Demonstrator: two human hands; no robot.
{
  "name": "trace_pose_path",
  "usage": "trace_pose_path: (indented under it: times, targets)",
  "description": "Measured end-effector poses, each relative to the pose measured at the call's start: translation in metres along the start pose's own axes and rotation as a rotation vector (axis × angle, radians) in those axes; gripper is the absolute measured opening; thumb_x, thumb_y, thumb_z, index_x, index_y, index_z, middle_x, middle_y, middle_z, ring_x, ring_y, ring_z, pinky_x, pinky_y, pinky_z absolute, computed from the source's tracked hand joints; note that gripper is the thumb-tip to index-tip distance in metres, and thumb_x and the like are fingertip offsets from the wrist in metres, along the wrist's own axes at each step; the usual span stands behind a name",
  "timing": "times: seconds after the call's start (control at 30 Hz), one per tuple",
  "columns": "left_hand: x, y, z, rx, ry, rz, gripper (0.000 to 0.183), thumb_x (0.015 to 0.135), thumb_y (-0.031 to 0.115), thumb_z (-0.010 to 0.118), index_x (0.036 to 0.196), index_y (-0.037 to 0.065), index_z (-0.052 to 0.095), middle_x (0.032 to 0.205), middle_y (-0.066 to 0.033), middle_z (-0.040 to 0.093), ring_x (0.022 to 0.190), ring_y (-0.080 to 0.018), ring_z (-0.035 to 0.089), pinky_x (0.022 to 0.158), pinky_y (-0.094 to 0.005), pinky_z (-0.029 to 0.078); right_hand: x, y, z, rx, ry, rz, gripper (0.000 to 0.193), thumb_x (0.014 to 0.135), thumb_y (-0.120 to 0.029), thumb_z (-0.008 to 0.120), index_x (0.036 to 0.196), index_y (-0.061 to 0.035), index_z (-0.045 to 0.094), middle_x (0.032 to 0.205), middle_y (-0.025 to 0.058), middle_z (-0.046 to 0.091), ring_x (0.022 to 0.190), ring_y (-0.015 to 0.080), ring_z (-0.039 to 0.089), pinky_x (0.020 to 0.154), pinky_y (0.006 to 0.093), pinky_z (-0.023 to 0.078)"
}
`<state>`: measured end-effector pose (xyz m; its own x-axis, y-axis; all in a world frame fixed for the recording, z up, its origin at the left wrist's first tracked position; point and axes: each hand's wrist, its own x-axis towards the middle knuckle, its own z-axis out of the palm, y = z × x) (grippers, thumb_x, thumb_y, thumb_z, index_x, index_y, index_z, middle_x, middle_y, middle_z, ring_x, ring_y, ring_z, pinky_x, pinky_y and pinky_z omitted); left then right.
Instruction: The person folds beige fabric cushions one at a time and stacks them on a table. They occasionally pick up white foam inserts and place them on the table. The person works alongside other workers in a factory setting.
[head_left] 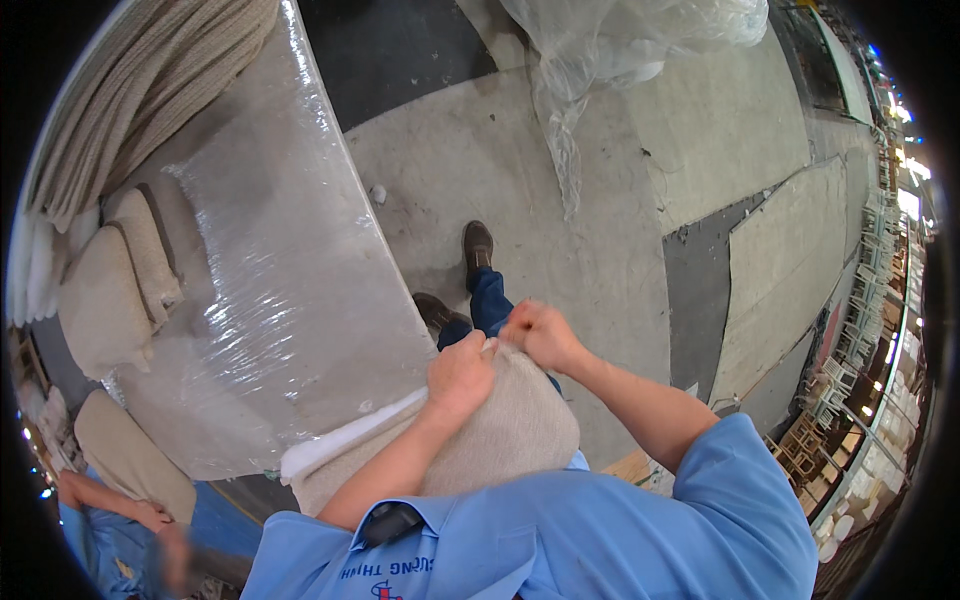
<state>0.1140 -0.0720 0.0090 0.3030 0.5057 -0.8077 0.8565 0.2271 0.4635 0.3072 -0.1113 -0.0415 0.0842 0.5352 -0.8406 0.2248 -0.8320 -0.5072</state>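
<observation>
A beige woven cushion cover lies against my body, with a white padding edge showing along its left side. My left hand is closed on the cover's upper edge, where a bit of white shows at the fingertips. Just to the right, my right hand is closed with fingers pinched at the same edge. It is slightly blurred, and what lies between its fingers is hidden.
A plastic-wrapped table stands at left, bearing beige cushion pieces and a pile of folded beige fabric. Another person handles a cushion at lower left. Clear plastic sheeting lies ahead; stacked chairs line the right.
</observation>
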Motion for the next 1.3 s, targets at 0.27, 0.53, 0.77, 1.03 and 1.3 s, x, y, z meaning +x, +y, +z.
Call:
trace_pose_path:
  times: [0.27,0.53,0.77,1.03,1.3]
  targets:
    - [-0.006,-0.012,-0.002,-0.158,-0.022,0.102,0.033,0.106,0.033,0.062,0.093,0.003,0.059,0.087,-0.0239,0.066,0.088,-0.0475,0.066,0.077,-0.0546,0.049,0.008,-0.015,-0.024,0.222,-0.278,0.005,0.024,0.107,-0.022,0.068,0.101,0.0005,0.073,0.089,0.0034,0.067,0.076,0.0130,0.062,0.063,0.0318,0.057]
    - [-0.019,-0.030,-0.022,-0.148,0.076,0.348,0.019,0.101,0.023,0.068,0.108,0.005,0.066,0.115,-0.0185,0.067,0.111,-0.0387,0.066,0.090,-0.0470,0.052,-0.030,-0.046,-0.018,-0.140,-0.373,-0.145,0.028,0.100,-0.033,0.076,0.112,-0.0074,0.076,0.090,0.0019,0.069,0.083,0.0108,0.062,0.072,0.0296,0.053]
    - [-0.179,-0.136,-0.109,0.093,0.340,0.146,0.054,0.094,0.026,0.075,0.141,0.003,0.060,0.147,-0.0226,0.058,0.140,-0.0409,0.053,0.119,-0.0495,0.041,-0.034,-0.022,0.000,0.049,-0.315,-0.002,0.032,0.102,-0.029,0.073,0.125,-0.0074,0.071,0.109,0.0038,0.070,0.101,0.0129,0.062,0.087,0.0312,0.052]
    - [-0.323,-0.238,-0.096,-1.338,0.062,-0.591,0.067,0.108,0.047,0.061,0.149,-0.004,0.050,0.129,-0.0224,0.069,0.105,-0.0329,0.075,0.084,-0.0419,0.066,-0.092,-0.060,0.010,0.243,-0.274,0.142,0.080,0.109,-0.034,0.066,0.173,-0.0159,0.022,0.156,0.0182,0.052,0.136,0.0268,0.057,0.113,0.0409,0.049]
    - [-0.278,-0.264,-0.097,-1.386,0.003,-0.590,0.071,0.109,0.048,0.061,0.154,-0.005,0.046,0.142,-0.0251,0.064,0.119,-0.0380,0.072,0.091,-0.0541,0.065,-0.133,-0.065,0.010,0.329,-0.314,0.290,0.085,0.107,-0.029,0.069,0.172,-0.0104,0.016,0.155,0.0236,0.050,0.139,0.0338,0.057,0.114,0.0466,0.050]
